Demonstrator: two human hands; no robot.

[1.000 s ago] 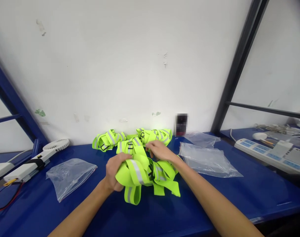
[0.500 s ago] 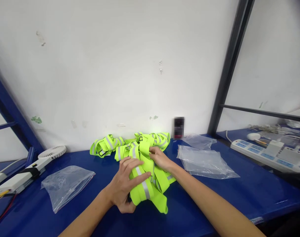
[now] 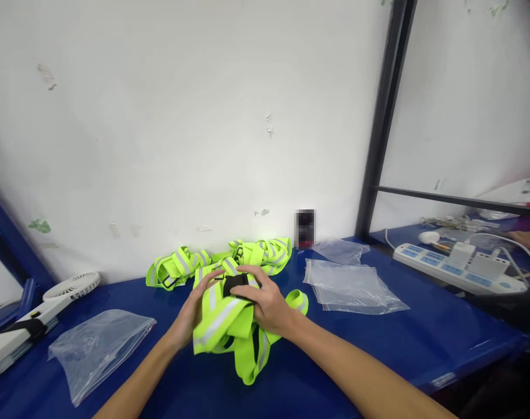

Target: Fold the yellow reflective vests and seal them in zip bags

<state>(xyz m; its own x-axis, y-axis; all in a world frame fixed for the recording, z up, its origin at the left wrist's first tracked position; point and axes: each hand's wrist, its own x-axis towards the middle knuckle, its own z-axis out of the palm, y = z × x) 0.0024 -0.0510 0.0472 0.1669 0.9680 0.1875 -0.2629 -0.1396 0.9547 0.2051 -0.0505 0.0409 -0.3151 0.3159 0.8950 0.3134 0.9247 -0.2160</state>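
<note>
Over the last second the vest (image 3: 221, 326) has gone from a loose tangle with tails hanging out to a tighter wad on the blue surface (image 3: 378, 349), near the front edge and straight before the person. The left hand (image 3: 188, 317), which had been clenched on one end and then lay flat over the front, now cups the left side of the wad, its fingers laid over the top. The right hand (image 3: 267, 302) has left the far edge, where it was plucking at a strap. It now presses down on top, grasping the vest with its fingers over a black buckle (image 3: 235, 283) that did not show before. So both hands hold the same vest, and the gathering looks far along but not closed. One loop (image 3: 297, 299) still sticks out to the right and a tail (image 3: 250, 366) hangs toward the near edge. The two folded vests (image 3: 177, 265) against the wall lie as they did. So do the bag (image 3: 94, 349) on the left and the bags (image 3: 352, 285) on the right, well apart from the hands. The view has swung a little to the right, so that another person's hand (image 3: 527, 241) shows by the power strip (image 3: 452, 270).
</note>
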